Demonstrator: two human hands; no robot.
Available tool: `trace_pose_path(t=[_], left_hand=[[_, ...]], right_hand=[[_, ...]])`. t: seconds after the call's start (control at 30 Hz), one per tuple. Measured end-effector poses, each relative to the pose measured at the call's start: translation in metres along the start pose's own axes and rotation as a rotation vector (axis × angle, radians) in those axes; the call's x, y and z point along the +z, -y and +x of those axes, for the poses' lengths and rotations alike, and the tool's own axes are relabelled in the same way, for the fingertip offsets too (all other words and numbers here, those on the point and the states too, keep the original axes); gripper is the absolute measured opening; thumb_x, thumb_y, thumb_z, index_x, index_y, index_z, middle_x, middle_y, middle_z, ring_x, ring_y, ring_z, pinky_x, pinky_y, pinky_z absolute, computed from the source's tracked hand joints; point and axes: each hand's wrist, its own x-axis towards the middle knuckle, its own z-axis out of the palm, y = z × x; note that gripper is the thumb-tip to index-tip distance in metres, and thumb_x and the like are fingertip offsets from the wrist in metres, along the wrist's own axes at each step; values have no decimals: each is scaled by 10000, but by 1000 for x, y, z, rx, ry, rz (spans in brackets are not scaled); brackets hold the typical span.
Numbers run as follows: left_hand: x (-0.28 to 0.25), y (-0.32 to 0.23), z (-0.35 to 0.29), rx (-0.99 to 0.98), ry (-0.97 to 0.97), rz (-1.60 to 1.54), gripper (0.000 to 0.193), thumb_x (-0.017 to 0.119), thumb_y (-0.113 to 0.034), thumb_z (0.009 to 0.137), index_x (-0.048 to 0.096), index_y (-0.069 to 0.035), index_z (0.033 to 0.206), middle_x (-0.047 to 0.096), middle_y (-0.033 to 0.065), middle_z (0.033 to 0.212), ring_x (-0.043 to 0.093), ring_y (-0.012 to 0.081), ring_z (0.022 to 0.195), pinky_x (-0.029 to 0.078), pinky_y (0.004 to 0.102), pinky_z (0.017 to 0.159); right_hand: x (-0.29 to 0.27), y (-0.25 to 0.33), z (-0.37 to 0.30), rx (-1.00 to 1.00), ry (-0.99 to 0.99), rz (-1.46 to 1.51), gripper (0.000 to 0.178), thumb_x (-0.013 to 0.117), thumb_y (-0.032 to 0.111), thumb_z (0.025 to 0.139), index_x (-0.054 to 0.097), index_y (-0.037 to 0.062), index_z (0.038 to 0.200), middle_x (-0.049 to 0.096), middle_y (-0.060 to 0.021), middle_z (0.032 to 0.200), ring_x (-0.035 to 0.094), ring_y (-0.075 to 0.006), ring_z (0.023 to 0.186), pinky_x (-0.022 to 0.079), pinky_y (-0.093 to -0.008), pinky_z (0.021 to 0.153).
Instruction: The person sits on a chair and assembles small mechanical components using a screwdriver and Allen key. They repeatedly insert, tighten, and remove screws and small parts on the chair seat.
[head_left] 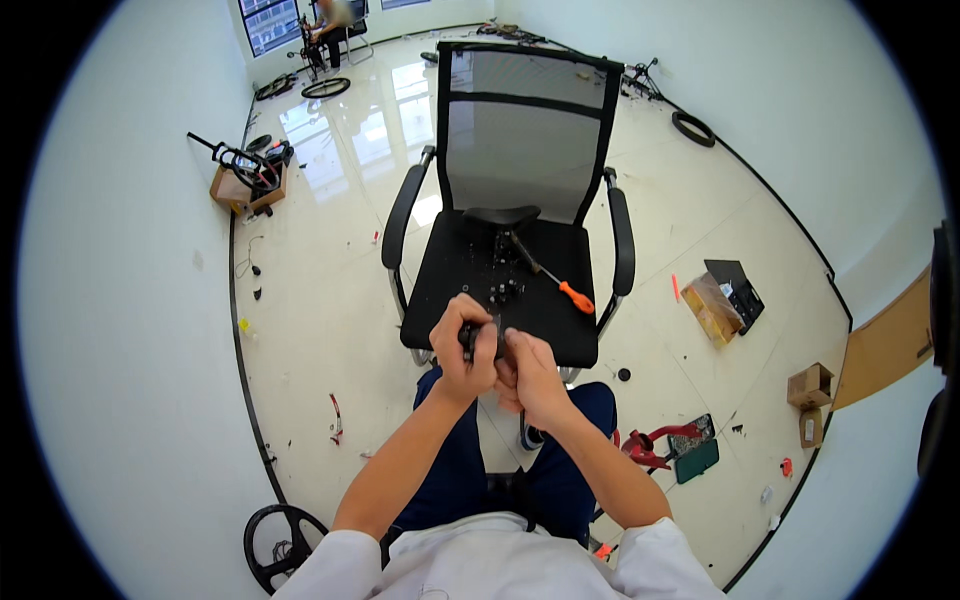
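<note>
My left hand [466, 348] is closed around a small black part [468, 338] whose kind I cannot make out. Close against it, my right hand [533, 378] has its fingers pinched on the same dark piece, most of which the fingers hide. Both hands are above my knees, at the front edge of a black mesh office chair [425, 300] that faces me. On its seat lie a black bicycle saddle [503, 214], a screwdriver with an orange handle [576, 297], and several small black and metal bits [506, 291] just beyond my fingers.
Right of the chair sit an opened carton [712, 312], a black tool case [742, 296], a red bike part [645, 447] and a green case [697, 462]. A box of bike parts [232, 188] stands by the left wall. Another person [330, 30] sits far back.
</note>
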Motion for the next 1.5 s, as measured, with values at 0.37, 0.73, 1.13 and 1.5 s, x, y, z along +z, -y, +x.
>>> trace_pose_path(t=[0.37, 0.73, 1.13, 1.5], left_hand=[[-11, -4, 11, -1423, 229, -364, 452, 562, -508, 913, 545, -93, 734, 501, 16, 572, 491, 126, 435, 386, 264, 392], [-9, -5, -6, -1606, 213, -831, 410, 465, -463, 961, 580, -145, 730, 562, -7, 597, 559, 98, 483, 378, 212, 387], [-14, -6, 15, -1424, 39, -855, 418, 488, -445, 959, 515, -104, 719, 492, 72, 549, 434, 159, 429, 334, 278, 401], [-5, 25, -19, -1138, -160, -505, 335, 578, -406, 926, 594, -91, 813, 592, 28, 692, 587, 161, 595, 472, 293, 500]], right_hand=[[-42, -6, 9, -841, 181, -1449, 164, 550, 136, 918, 506, 55, 783, 533, -124, 541, 565, -280, 470, 428, -365, 444], [-33, 48, 6, -1214, 370, -1773, 328, 680, 352, 815, 541, 65, 739, 528, -50, 731, 490, -212, 726, 376, -345, 691], [-62, 55, 42, -664, -269, -946, 169, 635, 133, 910, 562, -12, 953, 575, -34, 779, 461, -69, 547, 388, -245, 497], [39, 41, 30, -961, 411, -1268, 246, 632, 60, 794, 665, 71, 1038, 679, -114, 895, 635, -249, 774, 519, -334, 661]])
